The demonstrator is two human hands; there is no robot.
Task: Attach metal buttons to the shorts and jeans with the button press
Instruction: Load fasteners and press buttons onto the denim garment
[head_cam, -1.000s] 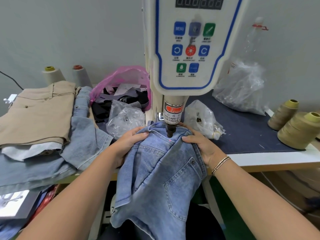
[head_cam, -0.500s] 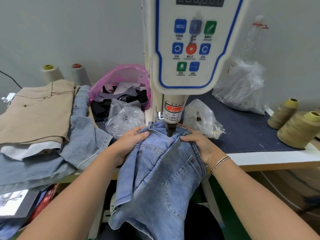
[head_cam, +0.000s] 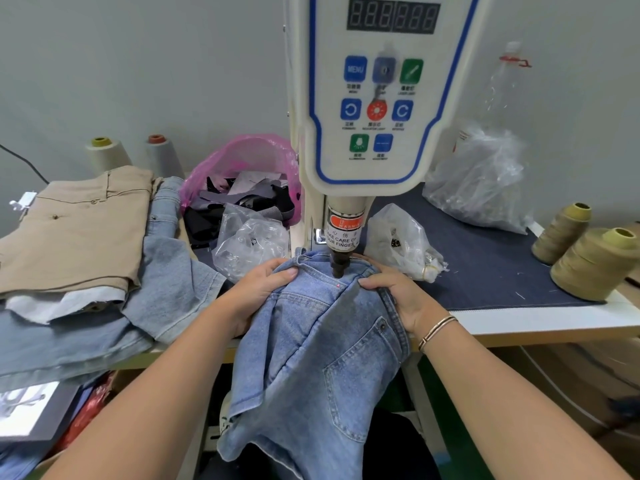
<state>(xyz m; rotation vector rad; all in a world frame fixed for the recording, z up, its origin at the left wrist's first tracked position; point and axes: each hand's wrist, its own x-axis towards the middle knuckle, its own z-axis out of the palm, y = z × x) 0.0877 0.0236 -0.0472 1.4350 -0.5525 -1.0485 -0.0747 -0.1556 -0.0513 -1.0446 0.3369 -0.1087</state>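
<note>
Light blue denim jeans hang over the desk edge, waistband under the white button press's dark metal punch. Left hand and right hand each hold a firm grip on bunched fabric. A soft stack of tan shorts and faded denim suggests several garments remain.

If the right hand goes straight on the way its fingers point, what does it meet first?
Probably the press's black punch: the right hand grips the jeans with fingers pointing left toward it. Depth is unclear.
</note>
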